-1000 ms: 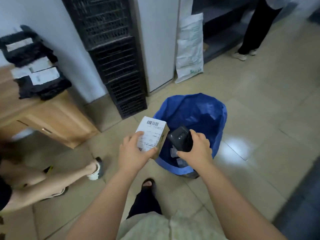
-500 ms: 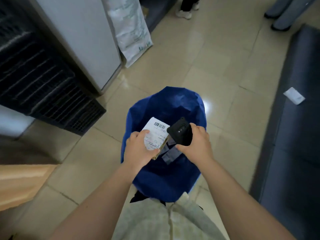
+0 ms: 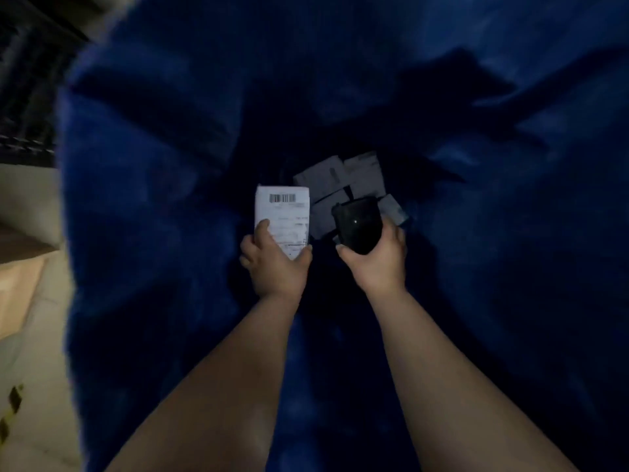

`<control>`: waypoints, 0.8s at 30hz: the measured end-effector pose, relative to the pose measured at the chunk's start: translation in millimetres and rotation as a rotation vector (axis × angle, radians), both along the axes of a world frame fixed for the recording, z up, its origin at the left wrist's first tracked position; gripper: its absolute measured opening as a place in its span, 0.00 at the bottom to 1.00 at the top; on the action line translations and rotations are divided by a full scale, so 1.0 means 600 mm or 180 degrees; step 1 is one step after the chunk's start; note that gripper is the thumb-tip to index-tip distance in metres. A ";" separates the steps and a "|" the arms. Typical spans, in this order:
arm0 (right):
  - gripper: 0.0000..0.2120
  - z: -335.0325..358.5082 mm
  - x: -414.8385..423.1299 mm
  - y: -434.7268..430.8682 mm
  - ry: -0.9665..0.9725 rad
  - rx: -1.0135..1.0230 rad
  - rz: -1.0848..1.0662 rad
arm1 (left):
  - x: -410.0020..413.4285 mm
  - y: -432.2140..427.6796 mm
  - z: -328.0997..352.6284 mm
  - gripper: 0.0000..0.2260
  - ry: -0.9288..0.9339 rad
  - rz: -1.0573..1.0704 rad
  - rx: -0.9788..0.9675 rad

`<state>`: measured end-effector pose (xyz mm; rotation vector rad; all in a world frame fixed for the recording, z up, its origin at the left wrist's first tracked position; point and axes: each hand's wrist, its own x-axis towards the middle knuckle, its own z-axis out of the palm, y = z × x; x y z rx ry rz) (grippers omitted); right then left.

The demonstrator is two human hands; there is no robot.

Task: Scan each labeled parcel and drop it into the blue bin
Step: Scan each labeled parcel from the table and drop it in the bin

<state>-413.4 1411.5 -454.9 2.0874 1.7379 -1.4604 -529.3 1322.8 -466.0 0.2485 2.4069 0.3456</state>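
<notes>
Clutching parcel (image 3: pixel 282 212) in left hand (image 3: pixel 275 264), scanner (image 3: pixel 357 226) in right hand (image 3: pixel 377 264), seemingly inside blue bin (image 3: pixel 153 199).

2 bare, rounded forearms (image 3: pixel 245 369)

This looks like a small parcel-handling room, a packing or dispatch area and not a living space. The view goes down into a big blue bin (image 3: pixel 136 233) with a soft plastic lining, and grey parcels (image 3: pixel 340 175) lie in a heap at its bottom. The left hand (image 3: pixel 275 264) holds a parcel (image 3: pixel 282 206) with a white barcode label, and the right hand (image 3: pixel 377 264) holds a black scanner (image 3: pixel 357 226) just beside it. At the upper left edge stand dark crates (image 3: pixel 23 80) with grid walls. The floor (image 3: pixel 37 352) at the left is pale and smooth, with a piece of yellow-and-black tape (image 3: pixel 13 403) on it.
</notes>
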 end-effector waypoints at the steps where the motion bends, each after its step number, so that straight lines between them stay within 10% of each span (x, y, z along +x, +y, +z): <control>1: 0.43 -0.055 0.001 -0.002 -0.0022 -0.0015 0.0061 | 0.000 -0.003 -0.049 0.40 0.0065 0.0055 -0.0050; 14: 0.46 -0.469 -0.010 0.036 0.0007 0.0497 0.1470 | -0.062 -0.003 -0.463 0.46 -0.0316 -0.0174 -0.0235; 24: 0.44 -0.417 -0.015 0.023 -0.0271 0.0402 0.1486 | -0.044 0.024 -0.401 0.39 0.0073 -0.1666 -0.0829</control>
